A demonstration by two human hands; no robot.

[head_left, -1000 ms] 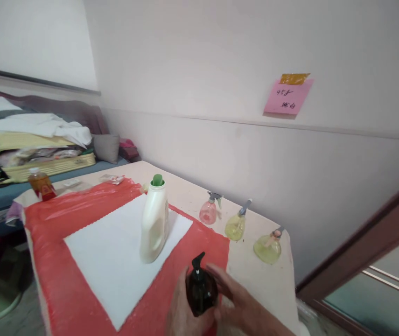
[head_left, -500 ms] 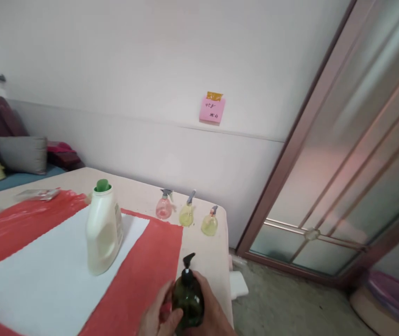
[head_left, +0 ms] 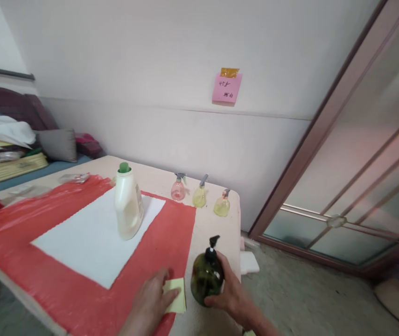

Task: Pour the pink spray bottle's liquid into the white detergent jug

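Observation:
A dark green pump bottle (head_left: pixel 204 280) with a black pump head stands upright near the table's front right. My right hand (head_left: pixel 229 291) is wrapped round its right side, with the thumb across the lower front. Just left of the bottle, my left hand (head_left: pixel 153 296) grips a yellow sticky note pad (head_left: pixel 176 303), thumb on top; its other fingers are partly hidden. A white detergent jug (head_left: pixel 125 210) with a green cap (head_left: pixel 124 167) stands on a white sheet (head_left: pixel 83 247), over a red plastic cover (head_left: pixel 24 252).
Along the table's back right stand a pink spray bottle (head_left: pixel 177 190) and two yellow ones, one in the middle (head_left: pixel 199 197) and one at right (head_left: pixel 222 206). A pink note (head_left: pixel 227 88) is taped to the wall. A glass door (head_left: pixel 325 177) is at right; bedding (head_left: pixel 3 130) lies at far left.
My left hand has left the pump bottle and moved left onto the yellow sticky note pad. My right hand keeps hold of the bottle. The view has shifted left and down.

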